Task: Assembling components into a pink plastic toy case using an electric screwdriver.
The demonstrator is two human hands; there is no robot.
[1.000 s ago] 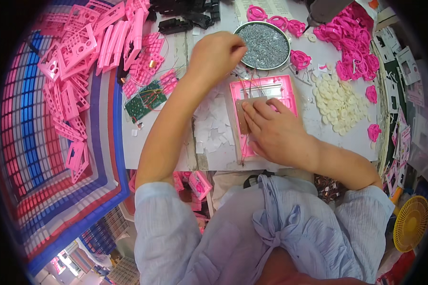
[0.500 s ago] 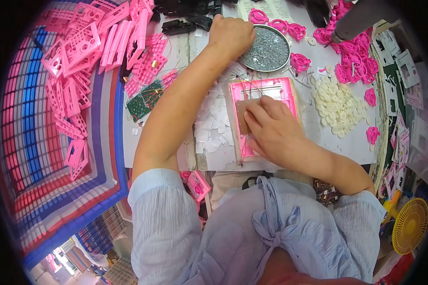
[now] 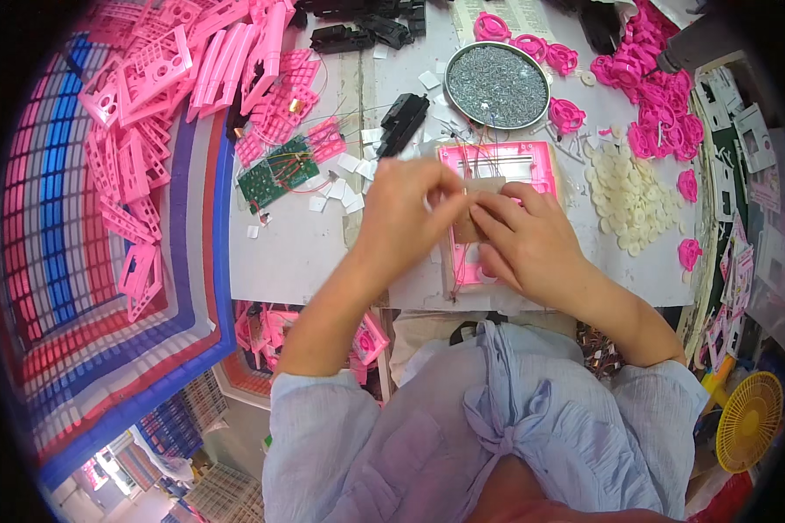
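Both near brown board (image 3: 469,231) | left hand (image 3: 406,209): pinched narrow, contents unclear | right hand (image 3: 536,240): half-curled, thumb apart, touching board

yellow round grille (image 3: 748,424): lower right | striped sheet (image 3: 186,227): left side | printed paper (image 3: 521,16): top edge

- Middle of the table (image 3: 288,270): a plastic case (image 3: 545,179), the left hand (image 3: 410,213) at its left side, the right hand (image 3: 532,235) over its right.
- On the case, under the fingertips: a flat board (image 3: 469,228).
- Directly behind the case: a dish (image 3: 497,127) of small metal pieces (image 3: 497,85).
- Right of the case: a heap of discs (image 3: 628,196) — ring parts (image 3: 667,113) lie behind it.
- Left of the left hand: paper squares (image 3: 349,163), then a circuit board (image 3: 275,179).
- Far left, beside the table: frames (image 3: 157,74) heaped over a container (image 3: 179,296).
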